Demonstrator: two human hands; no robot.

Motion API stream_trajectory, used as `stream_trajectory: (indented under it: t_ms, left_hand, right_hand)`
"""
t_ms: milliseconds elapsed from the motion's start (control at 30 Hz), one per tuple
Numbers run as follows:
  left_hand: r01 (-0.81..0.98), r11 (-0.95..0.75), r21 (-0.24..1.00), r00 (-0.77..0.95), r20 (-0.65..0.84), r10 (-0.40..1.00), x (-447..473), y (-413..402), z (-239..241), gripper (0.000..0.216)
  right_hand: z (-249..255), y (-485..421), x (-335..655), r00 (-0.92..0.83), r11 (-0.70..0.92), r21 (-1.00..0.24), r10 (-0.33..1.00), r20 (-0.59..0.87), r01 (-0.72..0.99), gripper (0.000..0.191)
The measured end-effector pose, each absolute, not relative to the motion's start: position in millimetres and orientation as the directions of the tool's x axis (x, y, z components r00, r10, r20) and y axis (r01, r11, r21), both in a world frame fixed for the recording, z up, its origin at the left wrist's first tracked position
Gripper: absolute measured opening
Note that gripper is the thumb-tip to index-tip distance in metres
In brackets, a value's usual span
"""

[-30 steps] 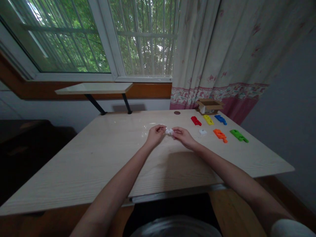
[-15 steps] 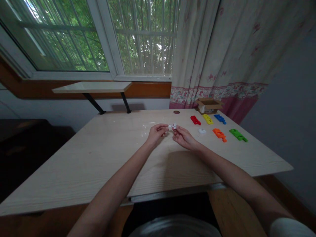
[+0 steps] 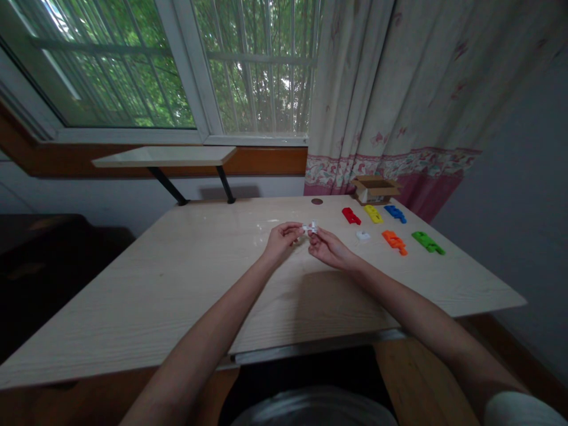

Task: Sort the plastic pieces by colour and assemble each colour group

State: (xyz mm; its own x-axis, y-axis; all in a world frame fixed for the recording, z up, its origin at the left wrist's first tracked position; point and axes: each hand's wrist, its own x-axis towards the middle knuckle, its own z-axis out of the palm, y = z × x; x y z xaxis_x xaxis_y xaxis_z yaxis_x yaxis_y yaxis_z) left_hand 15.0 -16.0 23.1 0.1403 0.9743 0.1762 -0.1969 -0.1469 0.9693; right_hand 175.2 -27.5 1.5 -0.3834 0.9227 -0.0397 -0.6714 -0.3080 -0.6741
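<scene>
Both my hands meet over the middle of the pale wooden table (image 3: 177, 296). My left hand (image 3: 280, 241) and my right hand (image 3: 327, 247) pinch a small white plastic piece (image 3: 310, 226) between their fingertips, holding it just above the tabletop. A second small white piece (image 3: 362, 235) lies on the table to the right of my right hand. Beyond it lie a red piece (image 3: 350, 216), a yellow piece (image 3: 373, 213), a blue piece (image 3: 394, 213), an orange piece (image 3: 394, 241) and a green piece (image 3: 428, 242).
An open cardboard box (image 3: 375, 189) stands at the table's far right edge, by the curtain (image 3: 390, 94). A small brown disc (image 3: 316, 201) lies near the far edge. A narrow shelf (image 3: 164, 156) juts out under the window.
The white piece was turned and lifted slightly between my fingertips; it now shows as a thinner, elongated shape. Both hands stayed in nearly the same spot.
</scene>
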Motion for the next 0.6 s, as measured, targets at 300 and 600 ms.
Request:
stream_trajectory:
  t_ms: [300, 600]
  left_hand:
    - [-0.165, -0.215, 0.962, 0.095, 0.233, 0.968, 14.1, -14.4, 21.9, 0.027]
    - [-0.049, -0.355, 0.933, 0.145, 0.359, 0.922, 12.2, -9.0, 12.9, 0.023]
  right_hand:
    - [1.7, -27.7, 174.6, -0.348, -0.277, -0.723, 0.936, -0.054, -0.633, 0.021]
    - [2.2, -25.6, 176.1, -0.233, -0.21, -0.777, 0.969, -0.084, -0.593, 0.026]
